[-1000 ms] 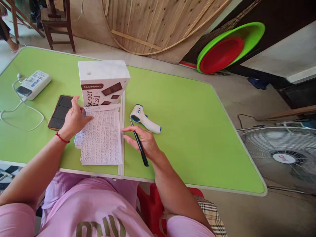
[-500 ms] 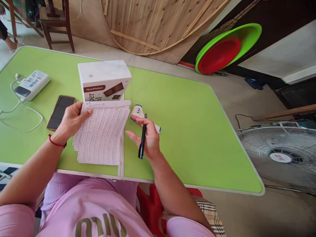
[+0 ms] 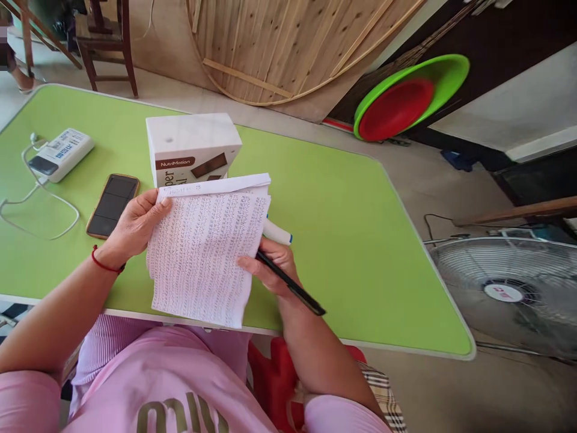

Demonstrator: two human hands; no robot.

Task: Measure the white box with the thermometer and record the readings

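Observation:
My left hand [image 3: 137, 224] pinches the upper left edge of several handwritten paper sheets [image 3: 202, 255], thumb on top. My right hand [image 3: 278, 264] grips the right edge of the same sheets between thumb and fingers. A black pen [image 3: 301, 293] also lies in that hand, slanting down toward the wrist. The sheets are tilted up off the table and covered in dense rows of writing. Partly hidden behind them is a white device with blue trim [image 3: 278, 232]. A white NutriMotion box [image 3: 193, 137] stands just beyond the top of the sheets.
On the green table [image 3: 342, 258], a phone [image 3: 112, 205] lies left of the papers. A white power unit [image 3: 62, 155] with a looped cable is farther left. A fan [image 3: 505, 293] stands on the right. Beyond the table are green and red basins [image 3: 396, 108] and a wooden chair [image 3: 104, 51].
My right hand has closed on the sheets' right edge, and the pen has swung to point down right. The sheets have shifted right and lifted, covering more of the white device.

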